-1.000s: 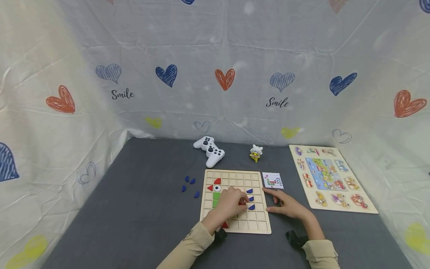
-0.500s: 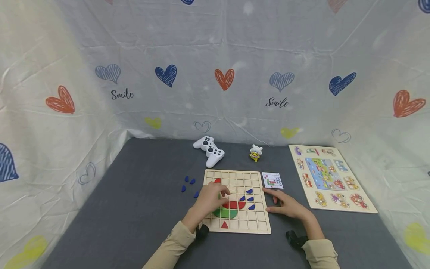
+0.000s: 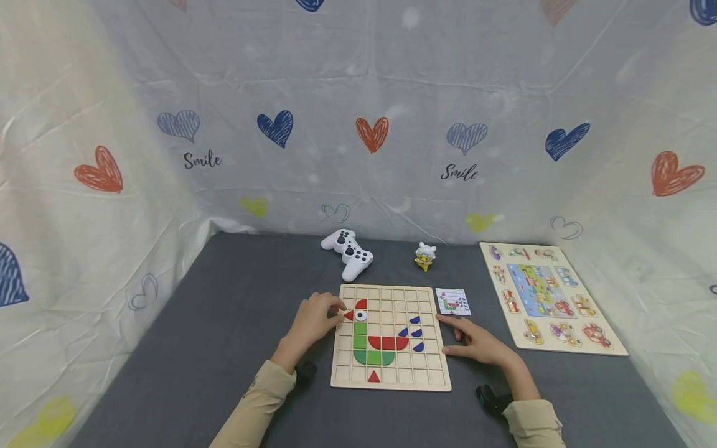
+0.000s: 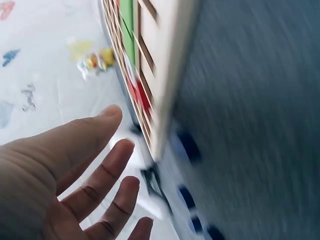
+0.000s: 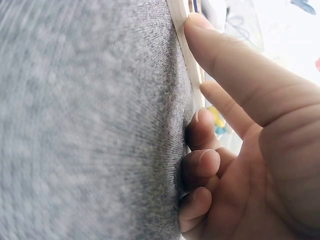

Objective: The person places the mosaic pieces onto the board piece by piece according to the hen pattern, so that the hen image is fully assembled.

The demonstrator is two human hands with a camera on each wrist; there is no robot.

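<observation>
A square wooden grid board (image 3: 426,373) lies on the table with red, green and blue pieces in its cells. They include a red triangle (image 3: 350,315), a white eye piece (image 3: 361,315), a column of green squares (image 3: 360,328) and a red row (image 3: 388,343). Beside the board's left edge my left hand (image 3: 313,318) hovers with relaxed fingers, nothing between them. Loose blue pieces (image 4: 187,196) lie on the table below it, hidden by this hand in the head view. My right hand (image 3: 477,343) touches the board's right edge with thumb and forefinger, its other fingers loosely bent.
A small pattern card (image 3: 453,302) lies at the board's upper right. Behind stand a white game controller (image 3: 347,253) and a small yellow-and-white figure (image 3: 425,256). A picture puzzle board (image 3: 594,330) lies far right on the dark table (image 3: 213,348).
My left hand has moved left across the board from its middle to beyond the left edge. A blue piece now lies left of the other blue ones on the board. My right hand has stayed put.
</observation>
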